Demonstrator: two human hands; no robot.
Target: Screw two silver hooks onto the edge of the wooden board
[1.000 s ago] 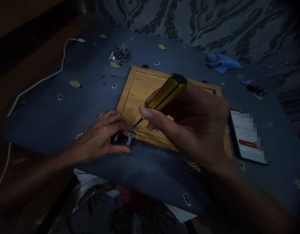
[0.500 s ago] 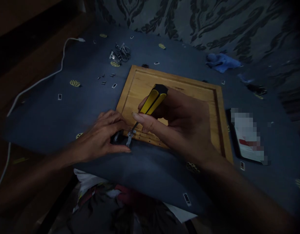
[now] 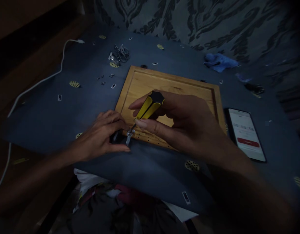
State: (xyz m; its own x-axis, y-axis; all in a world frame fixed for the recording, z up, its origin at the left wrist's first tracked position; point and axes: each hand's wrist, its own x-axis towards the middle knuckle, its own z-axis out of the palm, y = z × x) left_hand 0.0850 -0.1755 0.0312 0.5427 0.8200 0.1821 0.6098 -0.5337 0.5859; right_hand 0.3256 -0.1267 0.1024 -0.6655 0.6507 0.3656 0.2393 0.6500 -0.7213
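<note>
My right hand point(image 3: 186, 125) is closed around the yellow and black handle of a screwdriver point(image 3: 150, 105). The screwdriver leans, and its thin shaft runs down to a small silver metal fitting point(image 3: 128, 138) at the near left corner of a wooden board point(image 3: 169, 74). My left hand point(image 3: 104, 133) steadies the fitting, thumb on the near side and curled fingers on the board's corner. Something dark under that palm is mostly hidden. The board has a raised rim, with a row of small holes along its near edge. Where the screwdriver's tip meets the fitting is hard to make out.
Several loose screws point(image 3: 103, 83) and a cluster of metal fittings point(image 3: 119, 53) lie behind to the left. A phone point(image 3: 246, 133) showing a timer lies on the right. A blue cloth point(image 3: 220, 61) sits at the back. A white cable point(image 3: 62, 61) runs along the left.
My right hand has shifted slightly left and down, and its fingers are more extended around the screwdriver's handle. The left hand and the board keep almost the same place.
</note>
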